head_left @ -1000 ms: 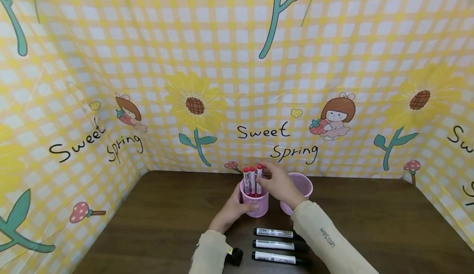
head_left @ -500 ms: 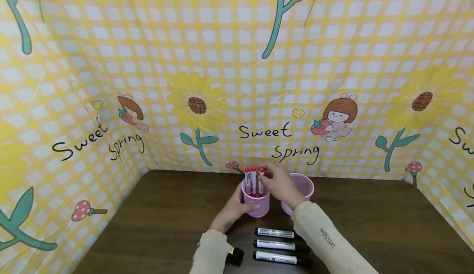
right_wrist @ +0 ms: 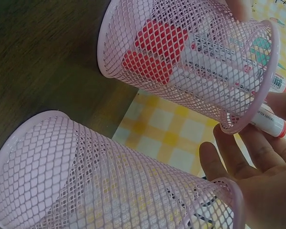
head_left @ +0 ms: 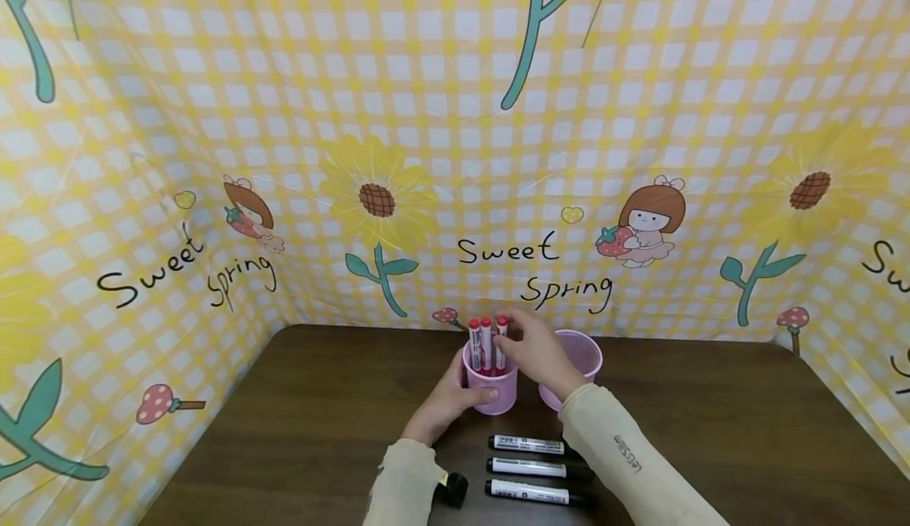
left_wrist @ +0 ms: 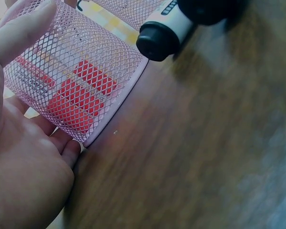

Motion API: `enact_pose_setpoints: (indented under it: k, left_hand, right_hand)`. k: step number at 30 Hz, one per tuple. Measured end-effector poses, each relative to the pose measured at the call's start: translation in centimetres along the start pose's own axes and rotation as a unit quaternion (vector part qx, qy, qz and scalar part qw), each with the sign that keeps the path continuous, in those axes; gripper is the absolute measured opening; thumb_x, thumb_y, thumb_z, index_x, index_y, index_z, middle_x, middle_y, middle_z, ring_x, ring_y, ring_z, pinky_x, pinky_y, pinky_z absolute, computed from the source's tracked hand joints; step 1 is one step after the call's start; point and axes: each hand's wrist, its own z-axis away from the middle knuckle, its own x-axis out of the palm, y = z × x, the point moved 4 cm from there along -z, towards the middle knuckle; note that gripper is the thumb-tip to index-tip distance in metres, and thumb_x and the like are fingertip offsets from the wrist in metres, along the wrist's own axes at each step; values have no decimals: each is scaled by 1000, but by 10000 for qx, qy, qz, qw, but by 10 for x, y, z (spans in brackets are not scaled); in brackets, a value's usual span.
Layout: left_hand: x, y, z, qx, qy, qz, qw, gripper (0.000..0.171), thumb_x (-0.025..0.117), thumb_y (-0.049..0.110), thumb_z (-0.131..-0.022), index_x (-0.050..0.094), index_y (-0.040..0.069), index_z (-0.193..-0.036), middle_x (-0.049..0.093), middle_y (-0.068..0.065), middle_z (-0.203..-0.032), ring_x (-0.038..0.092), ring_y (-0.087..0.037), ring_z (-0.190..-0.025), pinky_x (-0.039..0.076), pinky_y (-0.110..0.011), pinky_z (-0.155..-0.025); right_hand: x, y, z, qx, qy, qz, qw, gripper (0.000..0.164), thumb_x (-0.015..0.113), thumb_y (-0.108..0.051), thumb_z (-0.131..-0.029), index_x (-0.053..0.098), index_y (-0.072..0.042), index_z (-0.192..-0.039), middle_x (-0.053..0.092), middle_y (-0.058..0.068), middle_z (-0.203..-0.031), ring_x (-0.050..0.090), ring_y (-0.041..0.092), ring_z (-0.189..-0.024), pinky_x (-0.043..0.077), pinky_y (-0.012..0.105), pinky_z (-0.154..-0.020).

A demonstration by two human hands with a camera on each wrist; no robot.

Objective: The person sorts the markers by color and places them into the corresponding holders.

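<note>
My left hand (head_left: 444,400) grips a pink mesh pen holder (head_left: 494,396) upright on the table, with the thumb across its front. In the left wrist view the red caps of the markers (left_wrist: 76,102) show through the mesh, near the bottom. Three white markers with red ends stand inside. At the rim, my right hand (head_left: 536,348) pinches the upper end of the rightmost marker (head_left: 502,360). The other two markers (head_left: 486,346) lean together on the left. In the right wrist view, this marker's end (right_wrist: 270,122) sticks out past the rim between thumb and fingers.
A second pink mesh pen holder (right_wrist: 109,176) stands just right of the first, partly behind my right forearm. Three black-capped markers (head_left: 526,467) lie in a row on the brown table (head_left: 320,431), nearer to me. A yellow checked cloth (head_left: 441,155) hangs behind the table.
The rightmost red marker has shifted slightly right, widening the gap to its two neighbours. My left hand keeps its hold on the pen holder; the head view has moved a little.
</note>
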Motion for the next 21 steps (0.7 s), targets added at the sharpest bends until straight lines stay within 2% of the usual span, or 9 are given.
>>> enact_pose_setpoints:
  k: [6,14,18,21]
  left_hand:
    - [-1,0,0,41,7,-34,10000,90,77,13,-89,20,15,-158,41,-11,-150,43,-30,-133,34,-47,-112]
    - [0,2,1,-66,80,-54,9999,89,77,12,-88,22,17,-158,41,-9,-149,43,-29,-133,33,-48,-112]
    - [0,1,1,-38,41,-41,10000,90,77,13,-89,21,16,-158,40,-10,-150,42,-29,-134,33,-48,-113]
    - [-2,0,0,19,29,-43,10000,91,77,13,-88,19,14,-158,38,-11,-151,41,-30,-134,33,-48,-113]
  right_hand:
    - [1,0,-1,110,-16,53,9999,44,73,-11,-92,61,-7,-134,64,9,-116,62,28,-107,55,45,-85]
    - [0,0,-2,105,6,85,9999,48,73,-12,-92,59,-7,-137,66,11,-115,62,29,-107,55,45,-84]
    - [-1,0,-2,152,-19,-40,9999,50,73,-12,-92,56,-6,-140,66,11,-114,63,31,-109,54,47,-88]
    - [-4,0,0,209,-29,-242,9995,53,72,-13,-93,54,-7,-142,65,12,-120,62,34,-114,51,50,-94]
